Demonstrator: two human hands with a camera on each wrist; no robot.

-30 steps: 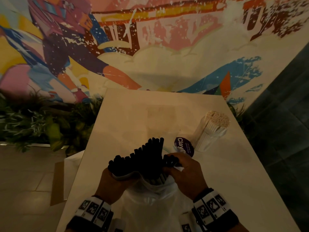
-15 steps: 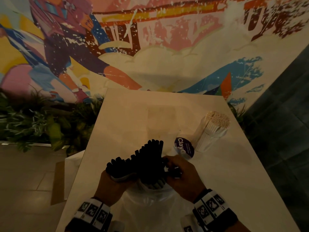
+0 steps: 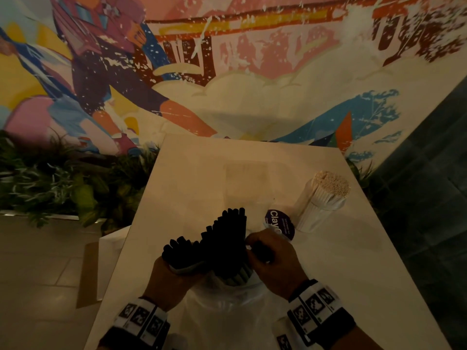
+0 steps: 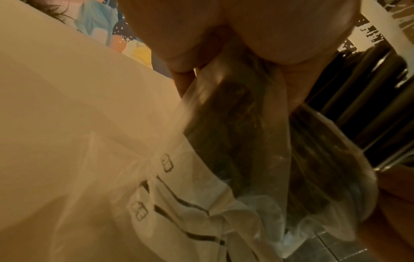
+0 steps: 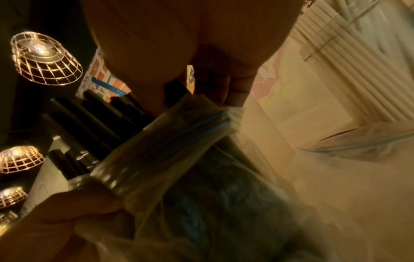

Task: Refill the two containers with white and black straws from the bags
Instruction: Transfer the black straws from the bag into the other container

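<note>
A bundle of black straws (image 3: 227,243) sticks up out of a clear plastic bag (image 3: 227,311) at the near edge of the table. My left hand (image 3: 171,276) grips the bag's mouth around a clump of these straws; in the left wrist view its fingers (image 4: 179,58) squeeze the bag (image 4: 235,141). My right hand (image 3: 273,261) grips a few black straws at the bundle's right side, next to the bag's zip edge (image 5: 179,124). A clear container packed with white straws (image 3: 321,205) stands at the right. Any second container is hidden.
A round purple label (image 3: 279,223) shows just beyond my right hand. The pale table (image 3: 227,173) runs back to a painted wall. Plants (image 3: 63,185) line the left side and dark tiles (image 3: 429,198) the right. Another clear bag (image 5: 358,141) lies by the white straws (image 5: 358,70).
Both hands have lifted the straws and bag mouth slightly away from me. My right hand has closed in against the bundle's right side.
</note>
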